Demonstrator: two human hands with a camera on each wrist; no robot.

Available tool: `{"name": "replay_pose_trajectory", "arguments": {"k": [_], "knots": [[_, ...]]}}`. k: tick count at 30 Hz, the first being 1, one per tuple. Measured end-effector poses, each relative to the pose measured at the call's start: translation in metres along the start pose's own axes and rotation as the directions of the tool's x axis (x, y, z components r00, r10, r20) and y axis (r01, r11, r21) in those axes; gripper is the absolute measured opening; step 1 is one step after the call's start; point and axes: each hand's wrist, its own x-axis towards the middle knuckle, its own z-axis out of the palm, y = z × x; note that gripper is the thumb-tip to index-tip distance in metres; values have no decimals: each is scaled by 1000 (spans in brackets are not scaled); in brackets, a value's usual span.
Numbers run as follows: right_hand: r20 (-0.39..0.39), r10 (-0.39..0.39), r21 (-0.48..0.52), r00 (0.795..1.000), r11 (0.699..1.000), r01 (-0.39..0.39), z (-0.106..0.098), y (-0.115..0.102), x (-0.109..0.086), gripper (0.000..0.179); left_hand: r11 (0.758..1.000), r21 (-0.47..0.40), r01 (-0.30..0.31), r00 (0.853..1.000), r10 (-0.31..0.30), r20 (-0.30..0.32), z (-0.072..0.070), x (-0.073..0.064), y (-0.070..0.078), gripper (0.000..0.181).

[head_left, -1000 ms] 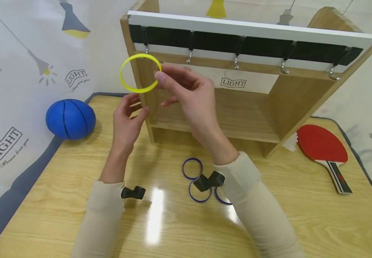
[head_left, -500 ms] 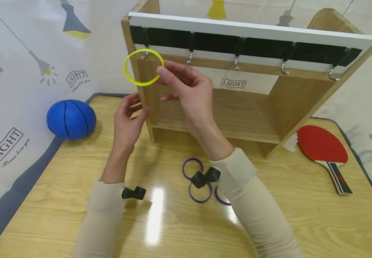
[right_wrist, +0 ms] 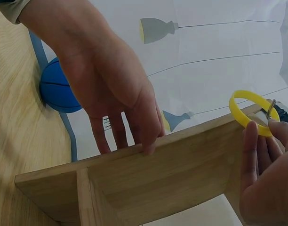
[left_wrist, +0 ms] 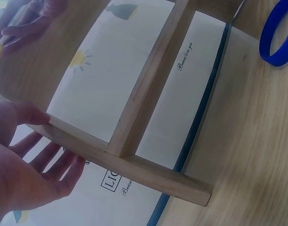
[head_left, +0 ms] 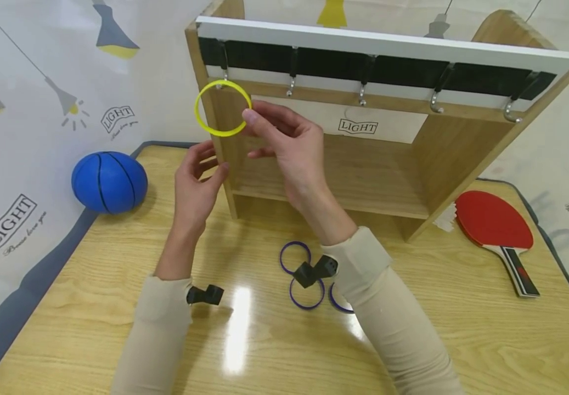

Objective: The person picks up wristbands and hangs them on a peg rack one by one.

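My right hand (head_left: 300, 145) pinches a yellow silicone wristband (head_left: 221, 133) by its right side, thumb against fingertips. The wristband is held up in front of the leftmost metal hook (head_left: 225, 74) of the wooden rack (head_left: 363, 206). From the right wrist, the hook's metal end (right_wrist: 271, 106) overlaps the inside of the yellow band (right_wrist: 235, 110). My left hand (head_left: 195, 189) grips the front edge of the rack's left side panel. In the left wrist view its thumb lies on one face of the panel (left_wrist: 94, 149), the other fingers on the opposite face.
Several more hooks line the rack's black strip (head_left: 331, 65). Purple-blue wristbands (head_left: 292, 295) lie on the table (head_left: 264, 351) below my right forearm. A blue ball (head_left: 108, 184) sits at left, a red table tennis bat (head_left: 494, 222) at right. Patterned sheeting (head_left: 161, 82) stands behind.
My right hand has shifted the yellow wristband slightly right, first up, then a little down, bringing it over the leftmost hook in the head view. The left hand stays on the panel.
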Motion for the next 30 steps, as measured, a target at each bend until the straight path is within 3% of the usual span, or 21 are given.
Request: {"name": "replay_pose_trajectory", "arguments": {"k": [6, 10, 15, 19, 23, 26, 30], "knots": [[11, 3, -41, 1000, 999, -3, -10, 2, -2, 25, 1000, 6, 5, 1000, -5, -3, 3, -7, 21, 40], [10, 3, -87, 1000, 996, -2, -25, 4, -6, 27, 1000, 7, 11, 1000, -11, -2, 2, -8, 22, 40], [10, 27, -166, 1000, 986, -25, -53, 4, -18, 29, 1000, 7, 10, 1000, -10, 2, 2, -8, 21, 41], [47, 78, -300, 996, 952, -60, -87, -4, -36, 28, 1000, 3, 4, 1000, -4, 0, 3, -8, 20, 40], [76, 174, -517, 982, 849, -110, -129, -15, -57, 30, 1000, 5, 0, 1000, 0, 4, 3, -8, 20, 40], [77, 270, -675, 960, 723, -149, -160, -21, -71, 33, 1000, 9, -2, 1000, 2, 6, 4, -8, 20, 40], [77, 412, -827, 908, 535, -173, -195, -21, -87, 29, 1000, 11, 4, 1000, -4, 2, 3, -8, 20, 40]]}}
